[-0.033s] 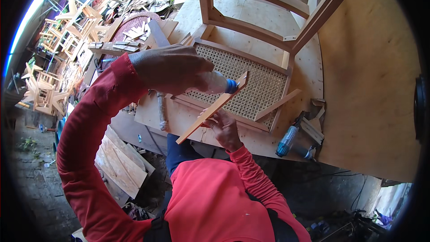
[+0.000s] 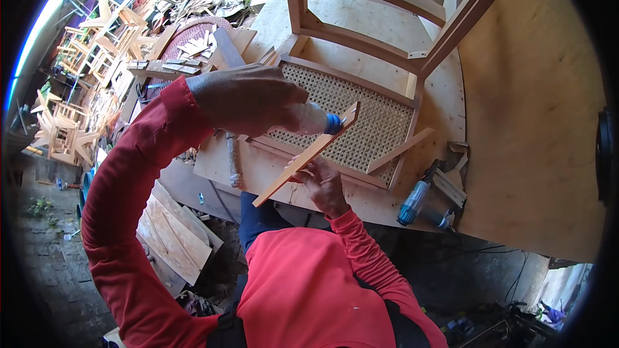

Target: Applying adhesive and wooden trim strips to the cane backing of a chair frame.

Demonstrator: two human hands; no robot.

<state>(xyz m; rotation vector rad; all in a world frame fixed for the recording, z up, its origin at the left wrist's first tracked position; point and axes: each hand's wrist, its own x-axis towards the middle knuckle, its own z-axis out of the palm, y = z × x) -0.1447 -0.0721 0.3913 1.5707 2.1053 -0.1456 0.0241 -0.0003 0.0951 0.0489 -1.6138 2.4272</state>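
A broad plywood table (image 2: 516,122) fills the right and upper part of the view, and on it stands a bare wooden chair frame (image 2: 387,13) with no seat fitted. In front of the frame lies a woven cane seat panel (image 2: 361,129) in its wooden border, flat on the table. Further left, beyond the table edge, stacks of unfinished chairs (image 2: 77,90) and offcuts crowd the floor. Near the table's front edge, to the right, lies a blue power tool (image 2: 412,203), untouched. The left hand (image 2: 248,100) is clenched around a clear plastic bottle with a blue nozzle (image 2: 316,119), tipped so the nozzle meets the upper end of a long, thin wooden strip (image 2: 303,161). The right hand (image 2: 322,183) grasps that strip near its lower half, holding it slanted above the cane panel. By the look of it, glue is only now going onto the top end of the strip; whether any bead already runs along it cannot be told. A second loose strip (image 2: 400,150) rests on the panel's right corner, so the gluing and fitting seem mostly still ahead.
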